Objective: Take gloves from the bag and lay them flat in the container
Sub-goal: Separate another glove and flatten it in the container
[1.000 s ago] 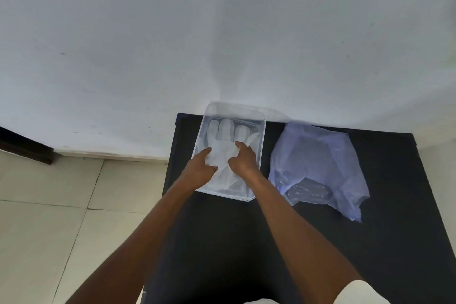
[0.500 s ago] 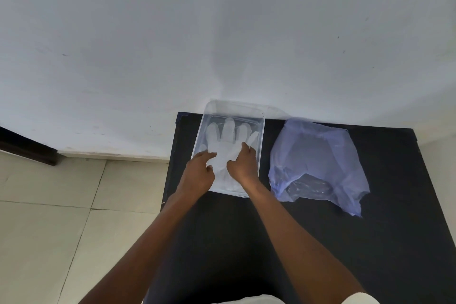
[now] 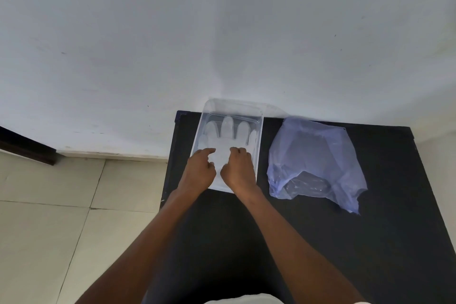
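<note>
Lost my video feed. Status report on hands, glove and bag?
Left hand and right hand pressing glove flat inside container. Bag lies right of it, untouched. Nothing obstructing.

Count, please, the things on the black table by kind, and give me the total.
Clear container: 1
White glove, flat in the container: at least 1 visible
Bluish plastic bag: 1
Total: 3 things on the black table, with the left hand and the right hand pressing on the glove.
</note>
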